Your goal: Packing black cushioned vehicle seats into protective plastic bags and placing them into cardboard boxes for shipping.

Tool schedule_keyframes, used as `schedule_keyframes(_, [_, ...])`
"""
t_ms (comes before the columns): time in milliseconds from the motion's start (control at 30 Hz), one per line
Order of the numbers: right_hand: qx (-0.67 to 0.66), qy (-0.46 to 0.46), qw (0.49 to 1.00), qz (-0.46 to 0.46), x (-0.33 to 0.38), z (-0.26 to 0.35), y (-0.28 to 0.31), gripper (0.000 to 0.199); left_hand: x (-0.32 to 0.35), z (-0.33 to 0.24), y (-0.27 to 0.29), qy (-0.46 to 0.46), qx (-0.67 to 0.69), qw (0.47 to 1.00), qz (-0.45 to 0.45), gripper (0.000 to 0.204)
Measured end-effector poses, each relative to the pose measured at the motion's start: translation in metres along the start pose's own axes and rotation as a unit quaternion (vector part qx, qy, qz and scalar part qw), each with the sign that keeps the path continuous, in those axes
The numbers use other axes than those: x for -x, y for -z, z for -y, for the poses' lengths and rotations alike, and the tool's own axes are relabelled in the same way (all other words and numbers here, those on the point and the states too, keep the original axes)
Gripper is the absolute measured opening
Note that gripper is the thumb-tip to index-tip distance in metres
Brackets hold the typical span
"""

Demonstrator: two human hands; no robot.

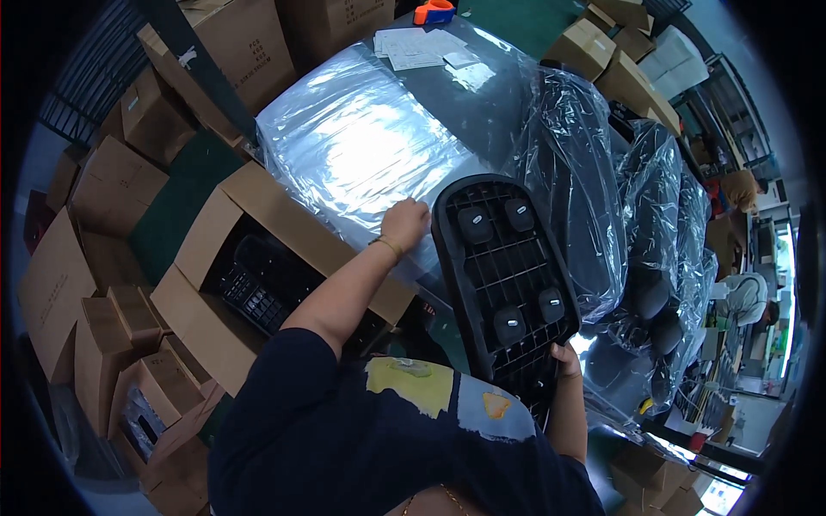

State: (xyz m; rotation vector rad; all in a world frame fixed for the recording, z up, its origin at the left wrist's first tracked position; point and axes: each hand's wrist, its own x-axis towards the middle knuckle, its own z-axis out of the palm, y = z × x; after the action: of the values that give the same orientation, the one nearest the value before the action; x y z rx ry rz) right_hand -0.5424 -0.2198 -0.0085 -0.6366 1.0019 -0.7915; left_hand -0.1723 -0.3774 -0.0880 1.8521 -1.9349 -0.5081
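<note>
My right hand [567,359] grips the lower edge of a black ribbed plastic panel [507,271] with several oval pads, holding it upright against my chest. My left hand [404,222] rests with closed fingers on the clear plastic sheet [361,146] that covers the grey table, pinching it just left of the panel's top. A thin band circles my left wrist.
An open cardboard box [258,275] with more black plastic parts stands at my left. Stacked cartons [112,172] fill the left side. Plastic-wrapped black parts [654,224] pile at the right. Papers [417,47] and an orange tape dispenser [433,11] lie far back. Another person [747,297] sits far right.
</note>
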Motion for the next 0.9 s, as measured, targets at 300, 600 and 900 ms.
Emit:
schedule_keyframes(300, [0.032, -0.038, 0.998, 0.039, -0.021, 0.006, -0.034, 0.076, -0.033, 0.056, 0.03, 0.287, 0.475, 0.825, -0.105, 0.038])
schedule_keyframes(600, [0.018, -0.041, 0.998, 0.05, -0.051, 0.017, -0.068, 0.066, -0.024, 0.072, 0.093, 0.216, 0.574, 0.789, 0.032, 0.013])
schedule_keyframes(900, [-0.035, -0.047, 0.997, 0.051, -0.049, 0.005, -0.056, 0.072, -0.01, 0.055, 0.025, 0.005, 0.076, 0.996, 0.046, 0.034])
